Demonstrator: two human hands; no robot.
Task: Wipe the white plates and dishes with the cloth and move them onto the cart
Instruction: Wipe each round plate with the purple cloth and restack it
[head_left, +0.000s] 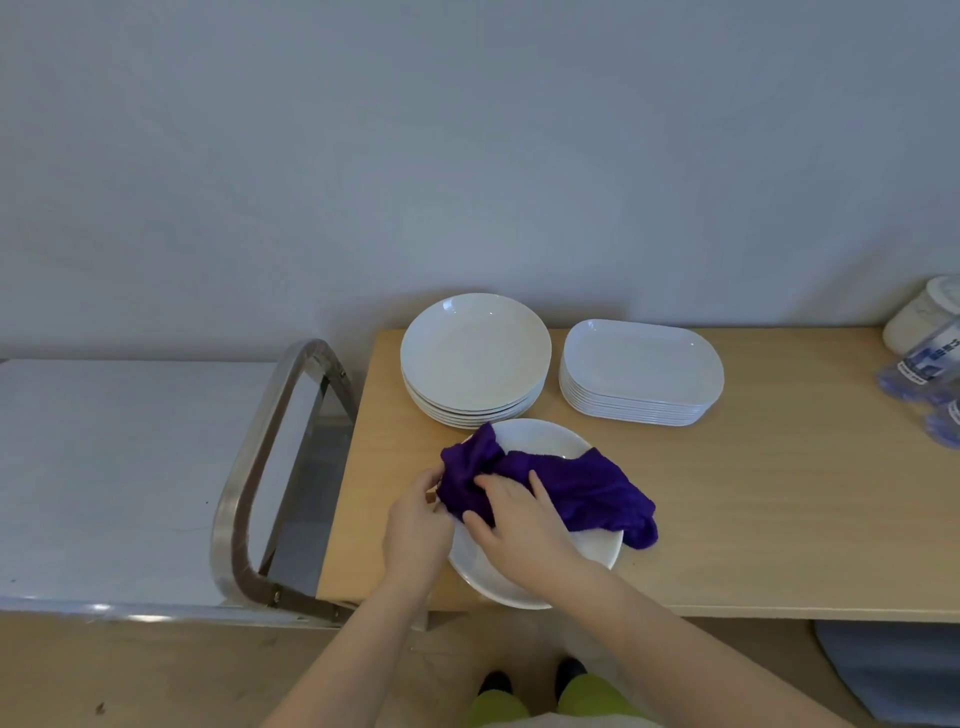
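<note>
Head view is showing a round white plate (530, 566) lying at the near edge of the table (753, 519), just in front of the round plate stack (475, 358). The right hand (519, 525) is pressing the purple cloth (571, 488) onto that plate, fingers spread flat. The left hand (415, 519) is pinching the cloth's left end at the plate's left rim. The cart (104, 467) is standing left of the plate, so the left hand is nearer it.

Catering back room, likely: stacked white plates (475, 358) on wooden counter (753, 493); steel cart (130, 467) alongside; bare wall.
</note>
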